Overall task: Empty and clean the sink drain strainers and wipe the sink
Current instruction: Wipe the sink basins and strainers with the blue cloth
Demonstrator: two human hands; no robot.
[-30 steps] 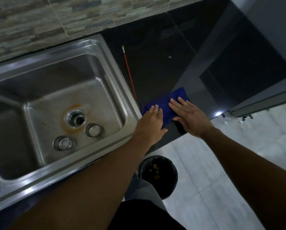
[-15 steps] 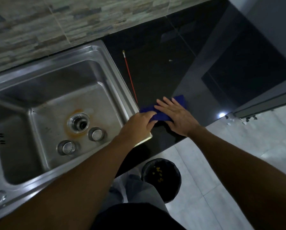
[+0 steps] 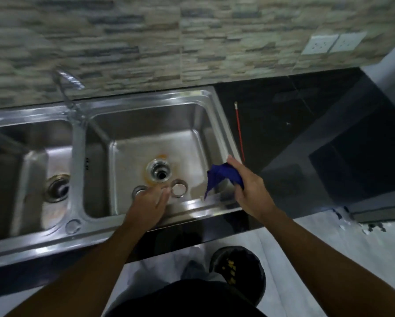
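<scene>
The right hand (image 3: 251, 193) is gripping a bunched blue cloth (image 3: 226, 176), fingers curled round it, and is holding it over the near right corner of the right basin. The left hand (image 3: 149, 203) is reaching into that basin with loosely straight fingers, holding nothing. One strainer (image 3: 180, 189) is sitting just right of its fingertips and the other strainer (image 3: 138, 190) is lying partly hidden under the hand; the blur is hiding whether either is being touched. Both are resting on the basin floor just in front of the open drain (image 3: 160, 173), which is showing an orange stain ring.

The wipe seems to be beginning. It is probably worth lifting both strainers clear first. Then the cloth can be worked from the walls and the sink (image 3: 182, 215) rim toward the drain, pressing harder on the stain. A red stick (image 3: 240, 131) is lying on the dark bench (image 3: 283, 110).
</scene>
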